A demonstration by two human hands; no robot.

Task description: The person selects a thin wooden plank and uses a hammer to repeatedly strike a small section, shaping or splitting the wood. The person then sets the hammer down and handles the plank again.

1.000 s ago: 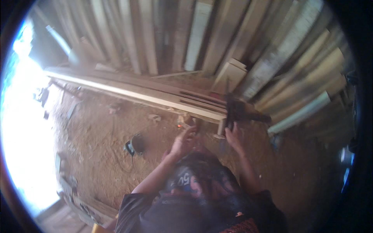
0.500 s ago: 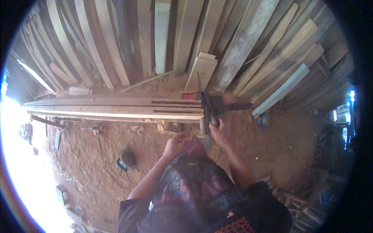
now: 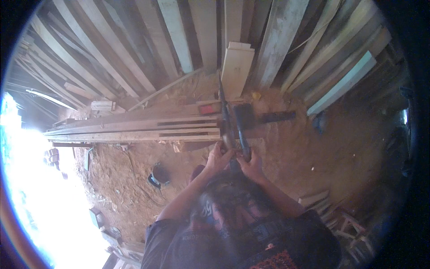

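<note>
Both my hands are close together in front of my body, just past the right end of the wooden beams (image 3: 134, 134). My left hand (image 3: 218, 158) is closed around the near end of a long, narrow dark tool (image 3: 225, 105), whose thin tip points away from me; its exact kind is unclear. In my right hand (image 3: 252, 163) is the handle of what looks like a hammer (image 3: 243, 117) with a dark, blocky head, pointing away from me. The fingertips of the two hands nearly touch. Long slots (image 3: 188, 132) are cut into the beams' right ends.
Many planks (image 3: 210, 36) lean along the far side. A short pale board (image 3: 237, 67) stands just ahead of the tools. A red object (image 3: 208, 109) lies behind the beam ends. On the dirt floor, left, rests a power tool (image 3: 159, 175). Scrap wood (image 3: 313, 199) lies at lower right.
My left hand has moved right and closed on the narrow tool beside my right hand. The tools have swung slightly upright in view. The whole view has shifted.
</note>
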